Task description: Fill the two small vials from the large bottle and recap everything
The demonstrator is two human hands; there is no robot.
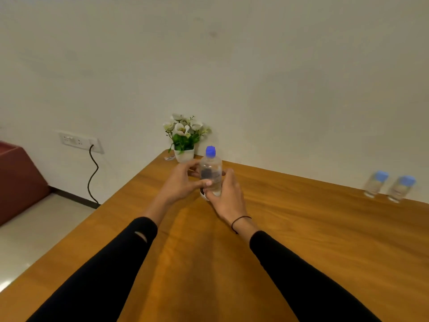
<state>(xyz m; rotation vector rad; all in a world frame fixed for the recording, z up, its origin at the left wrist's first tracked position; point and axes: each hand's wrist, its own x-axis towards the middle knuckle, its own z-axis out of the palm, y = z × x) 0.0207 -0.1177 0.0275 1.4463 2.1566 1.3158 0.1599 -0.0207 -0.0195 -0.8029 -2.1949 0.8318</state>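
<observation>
Both black sleeves reach out over the wooden table (301,240). The left hand (180,182) and the right hand (226,194) are wrapped around the large clear bottle (211,173), which stands upright near the far edge, its blue cap (210,151) on. Squeezed hard while uncapping, the soft plastic (it looks thin) could slosh water out. The two small vials (386,185) stand capped, well apart to the right, so carrying an open bottle over risks drips. The flower pot (184,154) sits just behind.
</observation>
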